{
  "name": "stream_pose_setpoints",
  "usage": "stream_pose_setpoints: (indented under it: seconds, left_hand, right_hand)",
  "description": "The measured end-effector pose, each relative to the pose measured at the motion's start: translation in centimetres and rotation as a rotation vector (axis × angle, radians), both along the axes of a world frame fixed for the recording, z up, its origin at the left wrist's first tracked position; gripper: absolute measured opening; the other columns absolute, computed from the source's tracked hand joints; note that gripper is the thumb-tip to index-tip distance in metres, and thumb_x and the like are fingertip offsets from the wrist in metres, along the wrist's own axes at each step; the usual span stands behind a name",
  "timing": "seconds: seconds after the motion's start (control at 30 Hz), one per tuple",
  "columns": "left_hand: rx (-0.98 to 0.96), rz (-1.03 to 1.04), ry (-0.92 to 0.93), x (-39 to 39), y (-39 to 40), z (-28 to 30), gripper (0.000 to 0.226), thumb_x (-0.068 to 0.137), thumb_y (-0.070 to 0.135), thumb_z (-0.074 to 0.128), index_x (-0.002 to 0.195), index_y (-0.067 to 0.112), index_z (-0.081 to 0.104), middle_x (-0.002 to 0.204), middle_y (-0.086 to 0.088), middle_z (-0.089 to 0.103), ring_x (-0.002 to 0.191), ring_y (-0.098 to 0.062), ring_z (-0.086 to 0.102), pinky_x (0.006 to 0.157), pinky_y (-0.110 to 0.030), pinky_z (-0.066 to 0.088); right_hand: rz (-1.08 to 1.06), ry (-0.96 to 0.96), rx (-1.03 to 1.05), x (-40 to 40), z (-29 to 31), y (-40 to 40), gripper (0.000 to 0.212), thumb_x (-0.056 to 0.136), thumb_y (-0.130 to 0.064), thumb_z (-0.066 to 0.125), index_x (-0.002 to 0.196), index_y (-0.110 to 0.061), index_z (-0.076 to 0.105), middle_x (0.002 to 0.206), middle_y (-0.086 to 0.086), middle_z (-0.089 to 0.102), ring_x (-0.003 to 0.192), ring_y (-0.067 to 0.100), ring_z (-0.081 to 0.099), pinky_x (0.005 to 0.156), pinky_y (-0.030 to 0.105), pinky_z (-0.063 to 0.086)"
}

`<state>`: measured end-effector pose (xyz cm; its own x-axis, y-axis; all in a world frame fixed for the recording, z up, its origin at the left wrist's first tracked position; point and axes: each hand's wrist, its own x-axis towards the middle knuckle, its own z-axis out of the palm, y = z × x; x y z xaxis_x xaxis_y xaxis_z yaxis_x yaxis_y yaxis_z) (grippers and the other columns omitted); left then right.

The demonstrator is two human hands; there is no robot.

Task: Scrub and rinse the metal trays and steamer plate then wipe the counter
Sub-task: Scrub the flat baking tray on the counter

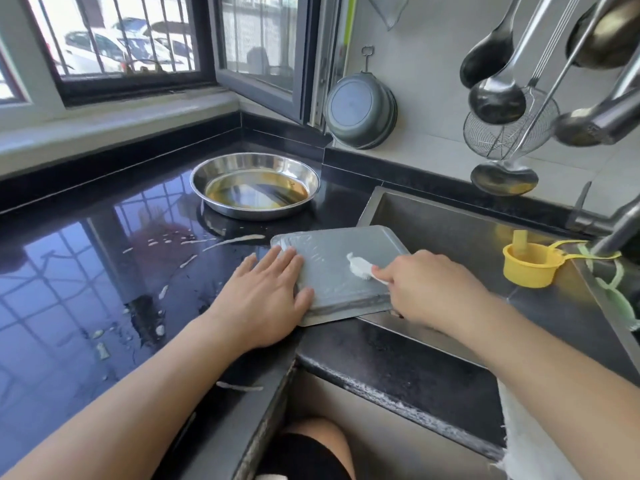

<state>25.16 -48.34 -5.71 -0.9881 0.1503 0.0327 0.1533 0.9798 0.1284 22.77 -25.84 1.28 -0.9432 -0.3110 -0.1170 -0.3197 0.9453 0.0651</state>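
The left hand [266, 299] is pressing flat on the tray [332, 271], which is overhanging the sink [450, 220]; the right hand [426, 285] is pinching a brush [360, 266]. Hard scrubbing could tip it in.

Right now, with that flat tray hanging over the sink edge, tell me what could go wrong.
1. The flat tray sits half on the counter, half over the sink; only the left hand presses it down, so hard brush strokes from the right hand might tip it in.
2. The counter is wet and streaked, so the tray could slide.
3. The round pan still holds oily liquid, which a bump could spill.
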Motion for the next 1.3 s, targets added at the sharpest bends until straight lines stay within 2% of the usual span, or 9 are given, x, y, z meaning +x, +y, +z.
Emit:
stream_pose_setpoints:
  seconds: [0.13, 0.27, 0.43, 0.6, 0.73, 0.87, 1.07, 1.2, 1.3]
  left_hand:
    - [0.006, 0.021, 0.024, 0.2, 0.4, 0.0, 0.059, 0.108, 0.047, 0.023, 0.159, 0.018, 0.025, 0.172, 0.002, 0.014, 0.159, -0.015, 0.005, 0.127, -0.043, 0.011]
    - [0.042, 0.025, 0.049, 0.1, 0.3, -0.5, 0.056, 0.106, 0.047, 0.023, 0.154, 0.019, 0.031, 0.169, 0.002, 0.02, 0.156, -0.017, 0.014, 0.126, -0.045, 0.016]
    - [0.052, 0.025, 0.101, -0.3, 0.3, -0.8, 0.073, 0.089, 0.053, 0.008, 0.145, 0.021, 0.041, 0.159, 0.004, 0.034, 0.15, -0.014, 0.025, 0.124, -0.045, 0.021]
    - [0.064, 0.024, 0.106, -0.3, 0.4, -0.9, 0.07, 0.091, 0.052, 0.012, 0.143, 0.019, 0.045, 0.155, 0.003, 0.039, 0.148, -0.014, 0.03, 0.122, -0.045, 0.024]
    - [0.053, 0.035, 0.112, -0.6, 0.1, -1.1, 0.066, 0.092, 0.054, 0.017, 0.14, 0.021, 0.048, 0.152, 0.004, 0.044, 0.145, -0.016, 0.035, 0.118, -0.046, 0.029]
    - [0.088, 0.03, 0.133, -0.8, -0.1, -1.4, 0.07, 0.089, 0.058, 0.017, 0.136, 0.022, 0.053, 0.149, 0.006, 0.048, 0.141, -0.015, 0.04, 0.116, -0.045, 0.033]
    - [0.121, 0.025, 0.156, -1.0, -0.3, -1.5, 0.069, 0.087, 0.06, 0.017, 0.13, 0.024, 0.057, 0.145, 0.006, 0.052, 0.138, -0.014, 0.045, 0.111, -0.04, 0.037]
    - [0.092, 0.037, 0.171, -0.9, 0.0, -1.9, 0.066, 0.091, 0.057, 0.019, 0.134, 0.023, 0.055, 0.149, 0.007, 0.048, 0.14, -0.017, 0.042, 0.114, -0.044, 0.035]
    - [0.046, 0.039, 0.189, -1.0, 0.1, -2.1, 0.065, 0.091, 0.056, 0.017, 0.131, 0.022, 0.055, 0.146, 0.005, 0.05, 0.138, -0.021, 0.043, 0.114, -0.048, 0.034]
  right_hand:
    - [0.128, -0.111, -0.014, 1.0, 0.0, -1.6, 0.054, 0.1, -0.021, 0.043, 0.142, -0.054, 0.047, 0.133, 0.007, 0.058, 0.111, 0.035, 0.058, 0.093, 0.041, 0.052]
    - [0.018, -0.051, 0.045, -1.2, 1.2, -0.9, 0.055, 0.1, -0.019, 0.042, 0.145, -0.051, 0.046, 0.132, 0.011, 0.056, 0.108, 0.036, 0.06, 0.086, 0.041, 0.051]
    - [0.12, -0.131, 0.024, 0.8, 0.5, -1.9, 0.054, 0.101, -0.023, 0.043, 0.142, -0.057, 0.045, 0.139, 0.008, 0.055, 0.119, 0.035, 0.057, 0.091, 0.037, 0.048]
    - [0.057, -0.029, 0.069, -2.2, 0.9, -2.9, 0.056, 0.1, -0.017, 0.039, 0.146, -0.049, 0.046, 0.132, 0.012, 0.056, 0.109, 0.036, 0.059, 0.082, 0.04, 0.047]
    - [0.15, -0.19, 0.089, -0.3, 2.1, -2.4, 0.046, 0.105, -0.026, 0.041, 0.139, -0.056, 0.05, 0.138, 0.005, 0.057, 0.108, 0.029, 0.058, 0.079, 0.028, 0.041]
    - [0.133, -0.228, 0.124, -0.7, 2.7, -2.9, 0.048, 0.104, -0.029, 0.043, 0.135, -0.064, 0.048, 0.139, 0.005, 0.055, 0.118, 0.031, 0.057, 0.09, 0.031, 0.047]
    - [0.028, -0.034, 0.03, -8.4, 0.3, -6.3, 0.041, 0.102, -0.028, 0.042, 0.139, -0.036, 0.057, 0.136, 0.011, 0.055, 0.098, 0.033, 0.055, 0.083, 0.038, 0.048]
    - [0.045, -0.141, -0.001, -9.7, 1.5, -8.0, 0.04, 0.103, -0.018, 0.042, 0.137, -0.025, 0.063, 0.118, 0.008, 0.062, 0.098, 0.028, 0.051, 0.083, 0.031, 0.046]
    - [0.092, -0.19, -0.013, -10.2, 2.2, -8.7, 0.035, 0.1, -0.019, 0.05, 0.129, -0.019, 0.069, 0.12, 0.01, 0.067, 0.095, 0.027, 0.058, 0.08, 0.028, 0.045]
